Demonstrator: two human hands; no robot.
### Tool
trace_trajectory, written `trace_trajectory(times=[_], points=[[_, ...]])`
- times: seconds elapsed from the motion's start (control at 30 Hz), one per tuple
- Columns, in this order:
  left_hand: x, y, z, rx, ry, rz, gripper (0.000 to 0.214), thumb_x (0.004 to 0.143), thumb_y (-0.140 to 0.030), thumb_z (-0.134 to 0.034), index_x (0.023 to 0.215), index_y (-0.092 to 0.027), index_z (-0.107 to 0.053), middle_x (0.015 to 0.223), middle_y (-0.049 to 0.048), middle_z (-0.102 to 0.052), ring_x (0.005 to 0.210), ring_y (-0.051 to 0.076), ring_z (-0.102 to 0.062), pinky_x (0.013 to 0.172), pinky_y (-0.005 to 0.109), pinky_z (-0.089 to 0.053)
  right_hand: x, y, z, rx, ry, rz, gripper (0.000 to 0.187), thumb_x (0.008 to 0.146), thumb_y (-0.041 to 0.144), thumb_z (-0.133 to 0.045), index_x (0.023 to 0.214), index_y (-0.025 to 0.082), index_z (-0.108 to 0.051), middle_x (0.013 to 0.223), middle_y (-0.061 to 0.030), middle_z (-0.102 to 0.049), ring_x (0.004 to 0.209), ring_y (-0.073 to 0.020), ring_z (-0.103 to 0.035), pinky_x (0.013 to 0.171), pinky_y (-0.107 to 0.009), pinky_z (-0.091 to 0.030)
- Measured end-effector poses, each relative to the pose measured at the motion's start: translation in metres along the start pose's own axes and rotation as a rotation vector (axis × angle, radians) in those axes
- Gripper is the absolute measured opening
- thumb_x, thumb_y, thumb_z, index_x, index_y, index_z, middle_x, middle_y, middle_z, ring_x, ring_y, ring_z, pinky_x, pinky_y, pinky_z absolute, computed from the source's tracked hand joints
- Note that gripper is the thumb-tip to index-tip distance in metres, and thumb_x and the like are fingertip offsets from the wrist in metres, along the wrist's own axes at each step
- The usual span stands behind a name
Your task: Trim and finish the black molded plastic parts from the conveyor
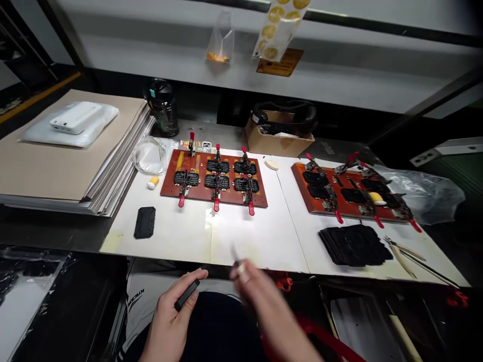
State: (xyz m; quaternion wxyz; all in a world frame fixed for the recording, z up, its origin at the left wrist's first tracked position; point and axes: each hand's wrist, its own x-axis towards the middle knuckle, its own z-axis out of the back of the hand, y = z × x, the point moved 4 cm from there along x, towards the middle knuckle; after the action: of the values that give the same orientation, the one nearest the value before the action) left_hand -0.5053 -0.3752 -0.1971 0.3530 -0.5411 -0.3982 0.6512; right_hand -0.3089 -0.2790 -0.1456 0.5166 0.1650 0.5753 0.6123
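Black and flat, the part (186, 295) lay pinched in the grip of the left hand (169, 314), best held steady, while the blurred right hand (264, 301) hovered close, its grip impossible to tell.

black part (186, 294): matt plastic | fixture board (214, 177): glossy red-brown | cardboard stack (68, 161): matt paper

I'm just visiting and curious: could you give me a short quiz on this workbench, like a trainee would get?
1. True or false: the left hand holds a small black piece.
2. Which lies nearest the stack of black pieces? A thin hand tools, B jar, C cardboard box.
3. Fill in: the clamp board carrying the yellow lump is on the person's ____ side.
Key: 1 true; 2 A; 3 right.
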Motion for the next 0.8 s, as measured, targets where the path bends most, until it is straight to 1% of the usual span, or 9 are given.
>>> trace_trajectory(times=[0.03, 0.07, 0.1, 0.17, 0.27, 0.37, 0.47, 0.6, 0.8], points=[[-0.001, -0.004, 0.0, -0.011, -0.007, -0.022, 0.037, 0.097, -0.049, -0.05, 0.13, -0.037, -0.064, 0.14, -0.0009, -0.062, 0.139, 0.024, -0.047, 0.123, 0.047, -0.029, -0.01, 0.006, -0.027, -0.029, 0.106, 0.068, 0.038, 0.104, 0.051, -0.03, 0.095, 0.023, -0.054, 0.084, -0.002, -0.061, 0.071, -0.0149, -0.055, 0.061, -0.024, -0.039], [-0.001, -0.008, -0.001, -0.025, -0.011, -0.042, 0.038, 0.098, -0.047, -0.049, 0.132, -0.036, -0.063, 0.141, -0.0007, -0.062, 0.138, 0.023, -0.048, 0.123, 0.045, -0.029, -0.017, 0.009, -0.049, -0.067, 0.184, 0.129, 0.041, 0.104, 0.051, -0.028, 0.09, 0.022, -0.054, 0.08, -0.0016, -0.06, 0.067, -0.0146, -0.053, 0.059, -0.025, -0.036], [-0.002, -0.013, -0.002, -0.041, -0.01, -0.057, 0.039, 0.099, -0.045, -0.049, 0.135, -0.036, -0.06, 0.142, -0.0003, -0.06, 0.138, 0.022, -0.049, 0.123, 0.043, -0.03, -0.02, 0.011, -0.066, -0.111, 0.242, 0.182, 0.043, 0.104, 0.052, -0.027, 0.087, 0.022, -0.053, 0.078, -0.0019, -0.06, 0.065, -0.0146, -0.053, 0.058, -0.026, -0.034], [-0.003, -0.02, -0.003, -0.072, -0.006, -0.071, 0.042, 0.099, -0.042, -0.048, 0.14, -0.034, -0.056, 0.146, 0.001, -0.057, 0.139, 0.021, -0.048, 0.121, 0.038, -0.034, -0.019, 0.012, -0.085, -0.189, 0.302, 0.236, 0.044, 0.104, 0.052, -0.026, 0.086, 0.021, -0.052, 0.076, -0.0029, -0.061, 0.062, -0.0148, -0.052, 0.056, -0.027, -0.031], [-0.003, -0.029, -0.002, -0.087, -0.017, -0.066, 0.042, 0.099, -0.04, -0.049, 0.139, -0.031, -0.057, 0.146, 0.0028, -0.057, 0.138, 0.02, -0.049, 0.119, 0.033, -0.037, -0.009, 0.011, -0.089, -0.276, 0.319, 0.252, 0.044, 0.103, 0.051, -0.025, 0.089, 0.02, -0.053, 0.078, -0.0046, -0.063, 0.061, -0.0156, -0.055, 0.056, -0.027, -0.032], [-0.002, -0.032, 0.0, -0.084, -0.041, -0.053, 0.041, 0.099, -0.038, -0.049, 0.138, -0.032, -0.058, 0.144, 0.0013, -0.059, 0.135, 0.019, -0.052, 0.118, 0.032, -0.038, -0.002, 0.015, -0.09, -0.319, 0.337, 0.278, 0.044, 0.103, 0.05, -0.025, 0.091, 0.02, -0.054, 0.073, -0.0028, -0.062, 0.056, -0.0145, -0.052, 0.053, -0.027, -0.03], [0.0, -0.032, 0.002, -0.087, -0.071, -0.056, 0.039, 0.099, -0.035, -0.049, 0.137, -0.034, -0.058, 0.143, -0.0016, -0.059, 0.135, 0.018, -0.052, 0.118, 0.031, -0.039, 0.0, 0.02, -0.093, -0.339, 0.327, 0.31, 0.039, 0.103, 0.047, -0.028, 0.09, 0.02, -0.053, 0.071, -0.0013, -0.061, 0.053, -0.0133, -0.05, 0.052, -0.026, -0.028], [0.003, -0.031, 0.005, -0.09, -0.093, -0.055, 0.038, 0.099, -0.033, -0.049, 0.136, -0.035, -0.059, 0.142, -0.0022, -0.06, 0.135, 0.017, -0.052, 0.117, 0.029, -0.038, 0.003, 0.022, -0.096, -0.35, 0.322, 0.338, 0.036, 0.103, 0.044, -0.03, 0.089, 0.02, -0.053, 0.07, -0.0007, -0.06, 0.052, -0.0125, -0.048, 0.051, -0.026, -0.028], [0.004, -0.031, 0.009, -0.096, -0.1, -0.05, 0.038, 0.099, -0.03, -0.048, 0.135, -0.036, -0.059, 0.141, -0.0041, -0.061, 0.134, 0.015, -0.052, 0.116, 0.026, -0.039, 0.008, 0.029, -0.097, -0.355, 0.344, 0.324, 0.034, 0.103, 0.042, -0.03, 0.095, 0.02, -0.056, 0.075, -0.0008, -0.063, 0.054, -0.0126, -0.051, 0.053, -0.025, -0.03]])
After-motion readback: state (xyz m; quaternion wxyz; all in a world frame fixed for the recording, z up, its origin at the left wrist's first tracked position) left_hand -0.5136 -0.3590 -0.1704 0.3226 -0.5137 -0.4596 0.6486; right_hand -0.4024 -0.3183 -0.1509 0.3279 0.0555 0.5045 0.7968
